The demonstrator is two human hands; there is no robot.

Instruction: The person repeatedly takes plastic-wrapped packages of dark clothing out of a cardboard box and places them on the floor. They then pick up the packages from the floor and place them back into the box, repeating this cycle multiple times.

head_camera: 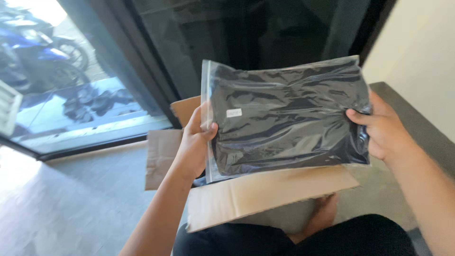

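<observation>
Left hand: the left hand [195, 137] is clamped on the left short edge of the clear bag [286, 116], thumb across the front face, fingers hidden behind.
Right hand: the right hand [381, 130] is pinching the right short edge, thumb on the front, the rest tucked behind the plastic.
Bag: a clear plastic bag with a folded black garment [289, 121] inside and a small white sticker [234, 113] near its left side; it's up in the air, face tilted toward the camera.
Long axis: running left to right, straight from one hand to the other, right end a touch higher.
Which hand is nearer: neither, both are already on it, one at each end.
Below the bag: an open cardboard box [265, 192], its near flap folded out toward the person; the bag hangs just above it, apart from the flap.
Further out: grey floor [80, 208] on the left, glass door [95, 80] at the far side, a blue motorbike [33, 52] beyond it.
</observation>
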